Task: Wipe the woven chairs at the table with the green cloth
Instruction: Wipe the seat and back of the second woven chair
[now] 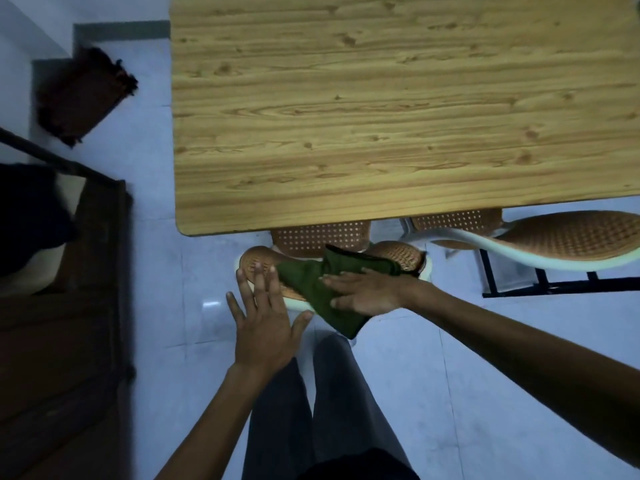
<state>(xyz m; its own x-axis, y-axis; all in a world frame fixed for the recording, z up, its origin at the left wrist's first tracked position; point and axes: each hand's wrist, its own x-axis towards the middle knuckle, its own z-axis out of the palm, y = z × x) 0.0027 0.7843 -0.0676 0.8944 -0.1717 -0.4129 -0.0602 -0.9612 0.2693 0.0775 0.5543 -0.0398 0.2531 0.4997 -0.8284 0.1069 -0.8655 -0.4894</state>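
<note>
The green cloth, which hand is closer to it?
Right. The right hand lies flat on the green cloth; the left hand rests open beside it on the chair back.

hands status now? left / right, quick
Left hand: open, fingers spread, resting on the woven chair back, holding nothing.
Right hand: open and flat, pressing the green cloth onto that chair back.

Counts at the table

Two woven chairs, one green cloth, one wooden table, two hands, one brown mat.
</note>
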